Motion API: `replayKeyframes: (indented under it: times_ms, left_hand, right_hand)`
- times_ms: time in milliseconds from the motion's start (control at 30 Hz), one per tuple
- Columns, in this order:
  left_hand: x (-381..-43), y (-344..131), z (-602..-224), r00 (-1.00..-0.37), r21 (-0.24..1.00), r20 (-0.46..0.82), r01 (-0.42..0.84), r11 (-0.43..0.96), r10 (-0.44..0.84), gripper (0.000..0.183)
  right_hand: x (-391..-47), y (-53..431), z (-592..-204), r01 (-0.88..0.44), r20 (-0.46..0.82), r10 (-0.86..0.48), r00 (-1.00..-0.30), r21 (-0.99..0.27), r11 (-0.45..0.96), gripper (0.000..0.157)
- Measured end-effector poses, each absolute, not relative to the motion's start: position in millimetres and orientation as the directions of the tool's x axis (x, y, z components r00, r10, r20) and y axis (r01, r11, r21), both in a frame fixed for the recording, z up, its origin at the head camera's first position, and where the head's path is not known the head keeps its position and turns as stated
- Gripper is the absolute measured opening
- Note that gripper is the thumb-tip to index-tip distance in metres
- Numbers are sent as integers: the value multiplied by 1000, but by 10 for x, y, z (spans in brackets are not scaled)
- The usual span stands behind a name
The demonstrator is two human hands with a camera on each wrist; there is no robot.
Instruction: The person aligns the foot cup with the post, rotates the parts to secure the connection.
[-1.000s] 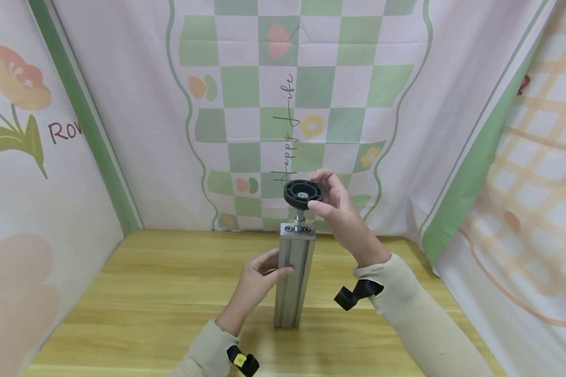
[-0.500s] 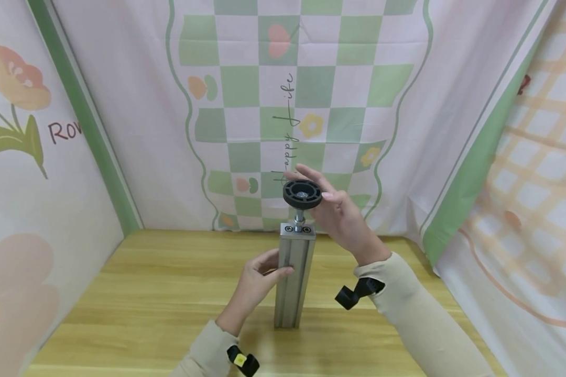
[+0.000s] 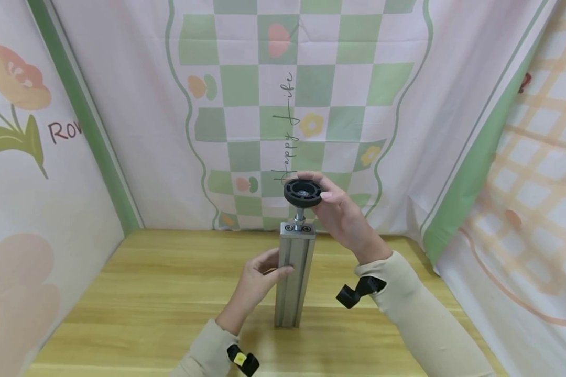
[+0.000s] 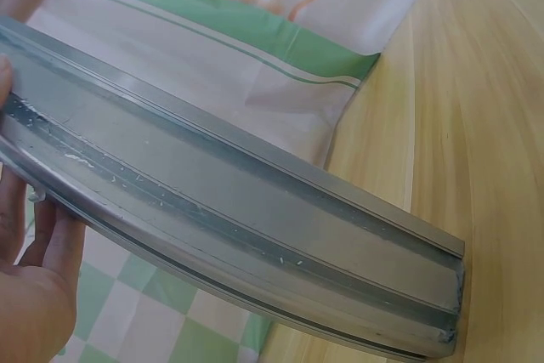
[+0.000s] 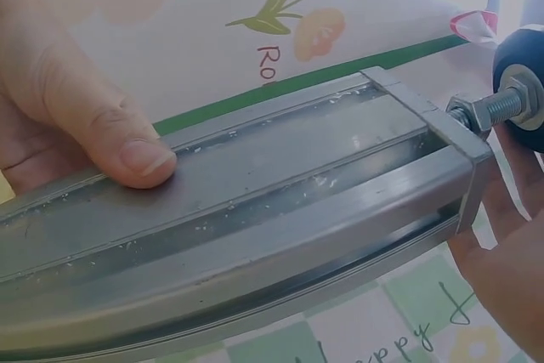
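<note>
Metal post [image 3: 294, 283] stands upright; left hand [image 3: 253, 280] pinches it from 9 o'clock. Black disc [image 3: 302, 201] tops it; right hand [image 3: 343, 219] at its 4 o'clock, fingers curl round it.

This looks like a curtained booth [image 3: 122, 94], its wider setting unclear: a yellowish wood-grain tabletop [image 3: 170, 283] is walled in by a green-and-white checked fabric backdrop [image 3: 313, 86] lettered "Happy Life", a white flower-printed sheet [image 3: 28, 204] at left and an orange-and-white plaid curtain [image 3: 533, 173] at right.

A green-checked cloth [image 3: 339, 47] hangs behind the wood-grain table [image 3: 170, 285], between a floral cloth [image 3: 23, 204] and an orange-plaid cloth [image 3: 537, 173].
</note>
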State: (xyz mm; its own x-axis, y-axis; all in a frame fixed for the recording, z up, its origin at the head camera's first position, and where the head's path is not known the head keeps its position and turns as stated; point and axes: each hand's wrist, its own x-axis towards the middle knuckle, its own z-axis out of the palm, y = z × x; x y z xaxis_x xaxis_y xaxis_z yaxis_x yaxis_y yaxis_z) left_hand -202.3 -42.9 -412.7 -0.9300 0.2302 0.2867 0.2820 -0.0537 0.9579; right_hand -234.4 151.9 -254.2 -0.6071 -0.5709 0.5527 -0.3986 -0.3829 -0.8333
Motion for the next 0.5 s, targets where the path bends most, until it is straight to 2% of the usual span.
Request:
replayKeyframes:
  times_ms: [300, 433, 500]
  left_hand:
    - [-2026, -430, -4125, -926, 954, 298, 292, -61, 231, 46]
    - [-2024, -428, -4121, -926, 953, 301, 296, -58, 227, 44]
    - [-2022, -426, -4119, -926, 954, 299, 293, -61, 229, 44]
  right_hand:
    - [-2303, 1511, -2563, -465, 563, -466, -682, -826, -318, 30]
    - [-2267, 1502, -2544, -477, 552, -439, -709, -834, -278, 36]
    - [-2253, 1499, -2538, -482, 548, -435, -715, -836, -263, 45]
